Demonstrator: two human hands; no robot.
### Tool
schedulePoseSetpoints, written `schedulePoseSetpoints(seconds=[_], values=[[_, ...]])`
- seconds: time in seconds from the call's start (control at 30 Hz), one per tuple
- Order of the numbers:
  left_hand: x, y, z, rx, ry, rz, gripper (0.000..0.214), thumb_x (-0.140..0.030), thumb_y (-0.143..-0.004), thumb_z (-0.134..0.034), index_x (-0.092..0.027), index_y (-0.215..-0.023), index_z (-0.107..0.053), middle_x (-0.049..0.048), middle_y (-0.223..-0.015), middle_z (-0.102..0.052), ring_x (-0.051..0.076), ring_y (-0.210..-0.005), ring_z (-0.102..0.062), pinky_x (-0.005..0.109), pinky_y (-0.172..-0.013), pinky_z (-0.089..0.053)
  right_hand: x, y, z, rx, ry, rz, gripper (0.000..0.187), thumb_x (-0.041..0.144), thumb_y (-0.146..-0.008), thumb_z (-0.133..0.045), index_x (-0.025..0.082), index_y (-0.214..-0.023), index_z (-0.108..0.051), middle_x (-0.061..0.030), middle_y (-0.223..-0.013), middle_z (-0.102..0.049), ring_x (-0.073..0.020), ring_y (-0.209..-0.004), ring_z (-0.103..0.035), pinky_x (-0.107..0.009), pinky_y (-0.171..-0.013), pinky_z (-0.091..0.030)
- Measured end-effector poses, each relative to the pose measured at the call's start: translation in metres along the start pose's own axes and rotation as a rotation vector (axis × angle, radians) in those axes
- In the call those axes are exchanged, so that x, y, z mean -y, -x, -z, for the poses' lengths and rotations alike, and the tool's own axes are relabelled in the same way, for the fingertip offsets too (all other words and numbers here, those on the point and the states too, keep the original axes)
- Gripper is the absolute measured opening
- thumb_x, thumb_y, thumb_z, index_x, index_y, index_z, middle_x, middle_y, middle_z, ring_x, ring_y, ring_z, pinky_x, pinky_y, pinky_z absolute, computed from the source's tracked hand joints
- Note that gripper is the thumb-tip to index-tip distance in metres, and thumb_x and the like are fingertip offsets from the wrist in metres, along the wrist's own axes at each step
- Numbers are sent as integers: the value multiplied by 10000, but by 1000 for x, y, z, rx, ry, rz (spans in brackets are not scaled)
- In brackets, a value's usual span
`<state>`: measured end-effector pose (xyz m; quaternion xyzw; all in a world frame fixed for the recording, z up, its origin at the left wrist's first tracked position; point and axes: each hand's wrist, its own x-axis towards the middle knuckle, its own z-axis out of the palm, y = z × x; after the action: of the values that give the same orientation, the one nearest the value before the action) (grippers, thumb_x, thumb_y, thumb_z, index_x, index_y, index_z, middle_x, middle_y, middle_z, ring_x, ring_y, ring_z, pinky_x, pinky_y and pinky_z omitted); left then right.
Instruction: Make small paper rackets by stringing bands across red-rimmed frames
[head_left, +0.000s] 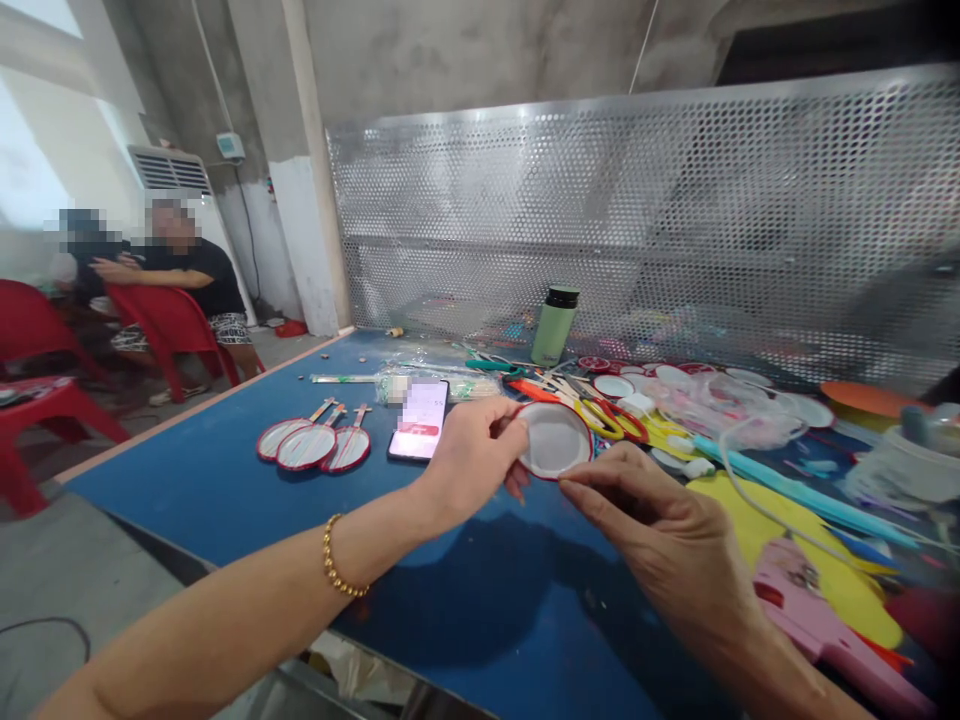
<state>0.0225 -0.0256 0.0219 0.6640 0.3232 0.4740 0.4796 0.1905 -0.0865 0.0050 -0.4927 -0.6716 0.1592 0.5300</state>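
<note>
My left hand (472,455) is closed on a small round white fan face with a red rim (555,440) and holds it just above the blue table (225,480). The fingers of my right hand (660,530) pinch the disc's lower right edge. Left of the hands lie three finished small fans with wooden handles (311,442). A phone with a lit screen (420,420) lies between those fans and my left hand.
A green flask (555,325) stands near a perforated metal screen (637,220). Scissors (600,412), white discs, tubes and coloured sheets crowd the table's right side, with a pink glue gun (817,620) at the near right. People sit on red chairs (165,325) at far left.
</note>
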Motion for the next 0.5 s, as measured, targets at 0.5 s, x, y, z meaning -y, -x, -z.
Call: schedulePoseSetpoints(seconds=[0.5], values=[[4,-3,2,-4,-46,5,143,-210,-848,-473,-150,-771,-578,-17,-511,-564,104,-398,-550,208,-390,-487,-2,0,-4,23,20,-127,250,438,-760,-699,200,-697,-743,-17,-652,-595,-129,-588,-515,-229,-512,-388]])
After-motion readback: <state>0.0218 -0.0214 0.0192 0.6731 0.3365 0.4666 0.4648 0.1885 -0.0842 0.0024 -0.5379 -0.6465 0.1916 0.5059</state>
